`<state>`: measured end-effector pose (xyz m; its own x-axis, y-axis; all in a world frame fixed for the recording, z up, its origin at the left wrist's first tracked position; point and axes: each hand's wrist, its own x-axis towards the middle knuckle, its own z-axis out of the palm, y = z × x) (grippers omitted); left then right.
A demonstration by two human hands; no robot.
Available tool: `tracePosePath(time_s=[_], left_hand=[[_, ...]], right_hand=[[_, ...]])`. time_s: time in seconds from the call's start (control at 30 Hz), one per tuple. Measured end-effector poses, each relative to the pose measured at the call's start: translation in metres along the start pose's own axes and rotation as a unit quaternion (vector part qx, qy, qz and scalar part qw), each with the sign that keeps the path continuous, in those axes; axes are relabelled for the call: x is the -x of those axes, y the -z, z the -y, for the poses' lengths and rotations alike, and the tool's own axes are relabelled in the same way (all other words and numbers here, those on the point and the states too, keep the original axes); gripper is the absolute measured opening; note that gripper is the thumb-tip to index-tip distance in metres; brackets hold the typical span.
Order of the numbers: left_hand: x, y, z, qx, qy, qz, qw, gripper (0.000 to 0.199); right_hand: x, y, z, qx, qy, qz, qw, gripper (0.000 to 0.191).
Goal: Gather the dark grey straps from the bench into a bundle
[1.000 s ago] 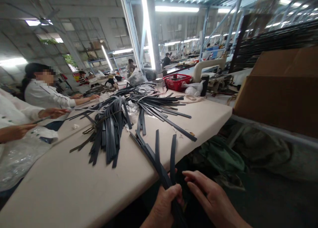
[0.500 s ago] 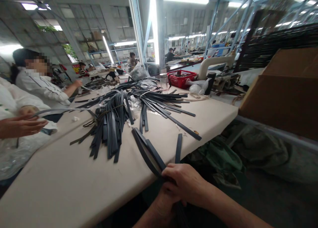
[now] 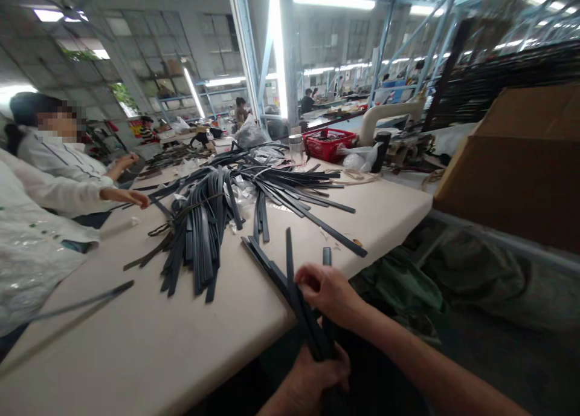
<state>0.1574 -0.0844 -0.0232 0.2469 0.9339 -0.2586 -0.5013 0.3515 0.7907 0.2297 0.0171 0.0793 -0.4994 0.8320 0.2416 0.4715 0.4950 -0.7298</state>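
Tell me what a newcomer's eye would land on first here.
Probably the big heap of flat, dark grey strips sprawled over the pale tabletop. Next, the smaller bundle of dark strips gripped in the left hand at the near edge. Then the red plastic basket toward the back and the large brown cardboard box at right.
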Motion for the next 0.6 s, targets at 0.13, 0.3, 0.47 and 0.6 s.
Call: tracePosePath(time_s=[0.13, 0.3, 0.47, 0.6], left_hand=[[0.008, -0.01, 0.001, 0.006, 0.03, 0.008, 1.0, 0.072], [0.027, -0.008, -0.032, -0.04, 0.037, -0.043, 0.998, 0.033], [0.016, 0.0, -0.106, -0.048, -0.069, -0.092, 0.992, 0.02], [-0.027, -0.007, -0.14, -0.153, -0.103, -0.15, 0.971, 0.021]], right_hand=[[-0.07, 0.022, -0.007, -0.054, 0.009, -0.108, 0.993, 0.014], [-0.088, 0.059, -0.044, -0.177, -0.014, -0.259, 0.949, 0.018], [-0.012, 0.106, -0.139, -0.196, -0.113, -0.414, 0.882, 0.02], [0.076, 0.117, -0.25, -0.153, -0.329, -0.455, 0.813, 0.021]])
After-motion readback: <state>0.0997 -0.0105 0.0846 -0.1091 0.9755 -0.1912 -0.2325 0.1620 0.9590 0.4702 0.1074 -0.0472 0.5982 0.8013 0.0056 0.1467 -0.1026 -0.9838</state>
